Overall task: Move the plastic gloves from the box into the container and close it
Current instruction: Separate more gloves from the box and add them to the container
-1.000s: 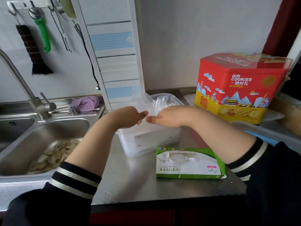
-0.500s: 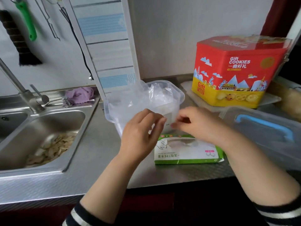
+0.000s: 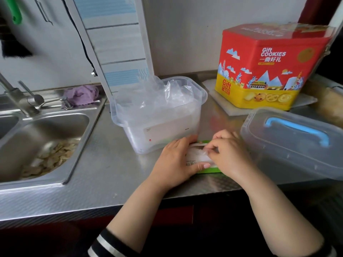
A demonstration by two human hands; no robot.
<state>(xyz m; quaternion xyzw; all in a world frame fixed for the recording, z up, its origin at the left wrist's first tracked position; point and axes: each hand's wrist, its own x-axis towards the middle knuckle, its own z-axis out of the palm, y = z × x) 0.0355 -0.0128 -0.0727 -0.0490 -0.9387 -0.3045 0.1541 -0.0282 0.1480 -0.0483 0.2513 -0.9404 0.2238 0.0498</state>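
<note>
The clear plastic container stands open on the steel counter, with thin plastic gloves heaped in it and spilling over its rim. In front of it lies the green and white glove box, mostly covered by both hands. My left hand rests on the box's left end, thumb along its front edge. My right hand pinches clear plastic glove film at the box's top opening. The container's lid, clear with a blue handle, lies to the right.
A red and yellow cookie tin stands at the back right. The steel sink, with peelings in its basin, lies to the left, with a faucet and a purple cloth behind it. The counter's front edge runs just below the box.
Both hands came down from the container's rim to the glove box. The left hand now rests on the box and the right hand pinches glove film at its opening.
</note>
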